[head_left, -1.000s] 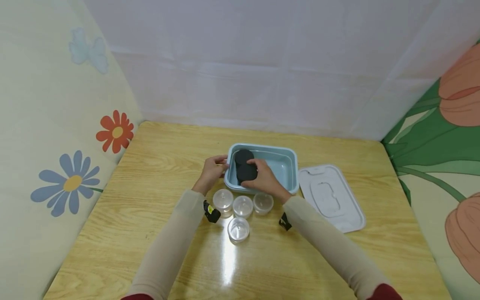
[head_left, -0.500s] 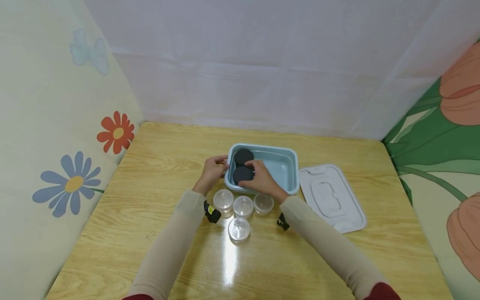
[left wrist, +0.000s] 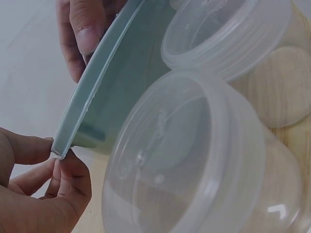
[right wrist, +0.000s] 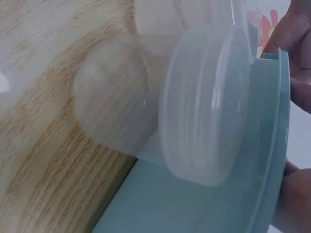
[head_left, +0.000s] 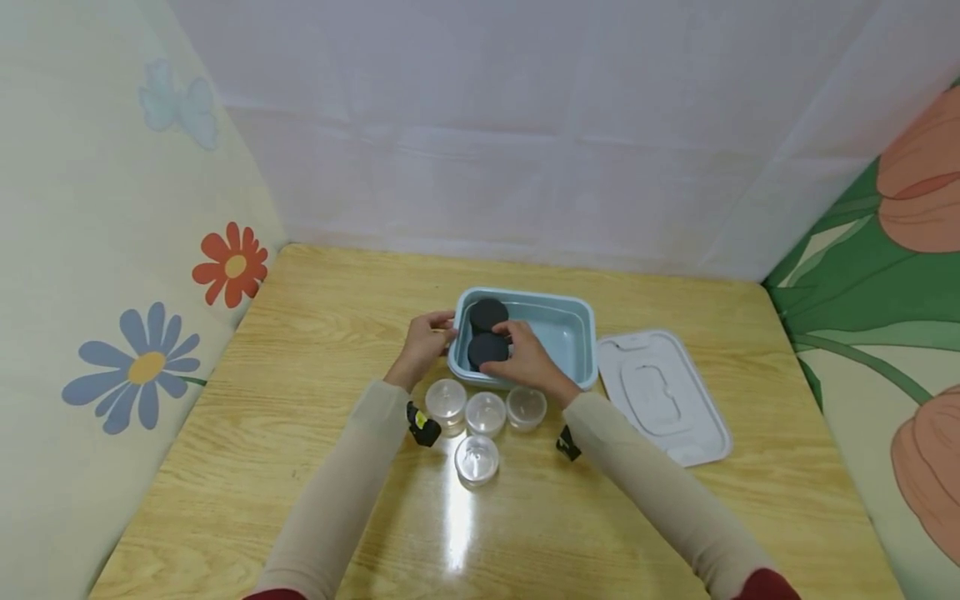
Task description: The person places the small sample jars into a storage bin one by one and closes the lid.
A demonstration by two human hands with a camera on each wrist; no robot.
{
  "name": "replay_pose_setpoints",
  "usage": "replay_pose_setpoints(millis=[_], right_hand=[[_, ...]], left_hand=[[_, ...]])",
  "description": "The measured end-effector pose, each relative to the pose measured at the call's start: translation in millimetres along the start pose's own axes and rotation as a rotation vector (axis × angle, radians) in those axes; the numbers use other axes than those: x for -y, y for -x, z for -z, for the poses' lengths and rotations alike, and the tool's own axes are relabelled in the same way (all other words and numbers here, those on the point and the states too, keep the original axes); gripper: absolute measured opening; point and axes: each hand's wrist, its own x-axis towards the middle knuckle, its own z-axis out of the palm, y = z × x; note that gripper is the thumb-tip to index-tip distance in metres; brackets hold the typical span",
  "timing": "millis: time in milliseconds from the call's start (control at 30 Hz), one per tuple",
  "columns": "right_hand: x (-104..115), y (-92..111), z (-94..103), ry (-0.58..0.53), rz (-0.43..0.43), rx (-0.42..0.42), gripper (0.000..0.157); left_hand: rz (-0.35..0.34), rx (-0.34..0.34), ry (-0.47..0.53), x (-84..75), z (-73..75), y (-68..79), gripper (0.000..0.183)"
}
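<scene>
In the head view, a light blue plastic tub [head_left: 566, 337] stands on the table with two black round pieces inside its left end. My left hand [head_left: 422, 346] pinches the tub's rim at the left corner, thumb above and fingers below in the left wrist view. My right hand [head_left: 531, 365] reaches into the tub and grips the nearer black round piece [head_left: 487, 352] between thumb and fingers. Just behind it lies the other black round piece [head_left: 489, 314]. The tub wall hides both pieces from the wrist cameras, so their exact kind cannot be told.
Several clear lidded cups stand before the tub, among them a left cup [head_left: 446, 400], a right cup [head_left: 527, 407] and a front cup [head_left: 477, 460]. A white lid [head_left: 663, 396] lies flat to the tub's right. A white cloth [head_left: 480, 150] hangs behind the wooden table [head_left: 360, 292].
The nearer black round piece, tilted in my right hand a second ago, now sits flatter and slightly left in the tub. My left hand stays at the rim.
</scene>
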Motion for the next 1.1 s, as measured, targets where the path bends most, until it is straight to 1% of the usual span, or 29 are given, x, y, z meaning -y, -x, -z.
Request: replay_pose_setpoints(millis=[267,467,733,900,1100], right_hand=[[1,-2,-0.5,-0.048,-0.019,0.032,0.062],[0,-4,-2.4,-0.058,-0.018,0.033,0.062],[-2,-2,0.7,-0.044,-0.008,-0.003,0.062],[-1,1,4.8,-0.084,-0.01,-0.025,0.06],[-2,5,10.6,-0.131,0.002,-0.03,0.061]], left_hand=[[0.001,0.003,-0.004,0.3,0.6,-1.4,0.04],[0.013,0.0,-0.014,-1.2,0.3,-1.5,0.04],[0.01,-0.005,-0.023,-1.6,1.4,1.0,0.041],[0.006,-0.006,-0.015,-1.7,1.8,1.8,0.041],[0.009,-0.003,-0.019,-0.3,1.0,-0.1,0.041]])
